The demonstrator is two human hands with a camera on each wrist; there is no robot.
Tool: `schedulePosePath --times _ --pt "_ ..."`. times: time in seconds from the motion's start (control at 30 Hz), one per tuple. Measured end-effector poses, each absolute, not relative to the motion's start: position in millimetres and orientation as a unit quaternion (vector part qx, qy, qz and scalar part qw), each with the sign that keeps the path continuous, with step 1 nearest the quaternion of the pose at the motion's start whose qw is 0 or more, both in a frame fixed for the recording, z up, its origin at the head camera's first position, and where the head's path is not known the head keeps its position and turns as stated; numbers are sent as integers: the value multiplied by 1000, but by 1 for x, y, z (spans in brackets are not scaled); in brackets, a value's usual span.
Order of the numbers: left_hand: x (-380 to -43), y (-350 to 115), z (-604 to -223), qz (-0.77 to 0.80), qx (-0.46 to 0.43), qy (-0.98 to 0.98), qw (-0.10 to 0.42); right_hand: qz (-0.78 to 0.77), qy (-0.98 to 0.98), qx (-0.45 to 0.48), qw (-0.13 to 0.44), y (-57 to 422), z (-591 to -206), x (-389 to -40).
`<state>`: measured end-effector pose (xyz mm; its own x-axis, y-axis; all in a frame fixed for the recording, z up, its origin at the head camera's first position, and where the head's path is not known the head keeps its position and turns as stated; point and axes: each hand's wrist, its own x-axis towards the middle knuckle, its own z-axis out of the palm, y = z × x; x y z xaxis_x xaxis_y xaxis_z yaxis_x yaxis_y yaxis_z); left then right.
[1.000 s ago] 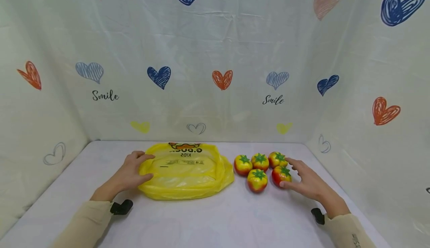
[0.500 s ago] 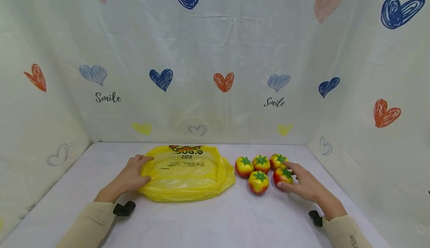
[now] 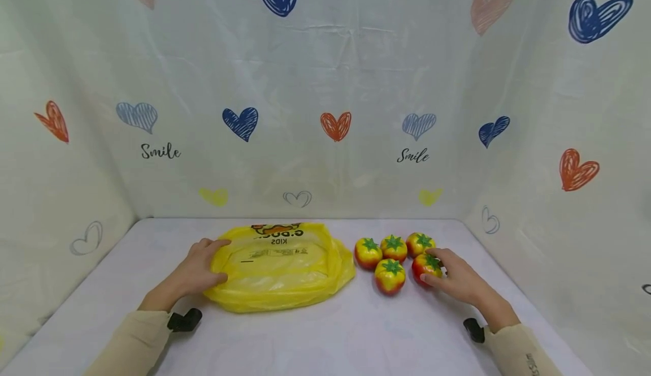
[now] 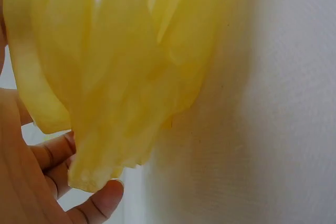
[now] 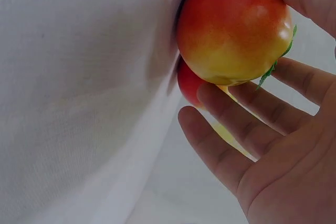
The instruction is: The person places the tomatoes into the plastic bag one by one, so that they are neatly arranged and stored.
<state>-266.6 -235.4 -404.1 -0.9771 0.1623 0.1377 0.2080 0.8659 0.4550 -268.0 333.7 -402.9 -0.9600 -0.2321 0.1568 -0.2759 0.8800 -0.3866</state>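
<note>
A yellow plastic bag [image 3: 280, 274] printed with "G.DUCK KIDS" in mirrored letters lies flat on the table. At its left end is my left hand [image 3: 195, 268], thumb and fingers spread along the edge. In the left wrist view those loosely bent fingers [image 4: 55, 153] meet the crumpled end of the bag [image 4: 121, 93]. My right hand [image 3: 460, 277] holds a red and yellow tomato [image 3: 423, 269] with a green star-shaped top, still on the table. From the right wrist, the thumb is on one side of this tomato [image 5: 236, 24] and the fingers on the other.
Several more such tomatoes stand close together: one [image 3: 420, 243] just behind the held one, another [image 3: 389, 279] in front, and others [image 3: 368, 254] beside the bag. A white cloth wall [image 3: 335, 172] with printed hearts encloses the white table [image 3: 325, 342] on its far sides.
My right hand has drawn in around the front right tomato, thumb and fingers closer together. The left hand has moved slightly at the bag's edge, and the bag's near left side has shifted a little.
</note>
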Motion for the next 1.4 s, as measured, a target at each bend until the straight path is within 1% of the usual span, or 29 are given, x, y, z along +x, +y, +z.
schedulePosePath --times 0.43,0.8,1.3,1.4 --pt "-263 -233 -403 -228 -99 -967 50 232 -964 125 41 330 -400 -268" --pt "-262 -234 -409 -230 -107 -966 53 238 -964 118 29 329 -400 -268" --pt "-261 -234 -409 -225 -116 -965 68 246 -962 116 31 328 -400 -268" --pt "-261 -234 -409 -227 -118 -965 65 248 -961 116 30 329 -401 -268"
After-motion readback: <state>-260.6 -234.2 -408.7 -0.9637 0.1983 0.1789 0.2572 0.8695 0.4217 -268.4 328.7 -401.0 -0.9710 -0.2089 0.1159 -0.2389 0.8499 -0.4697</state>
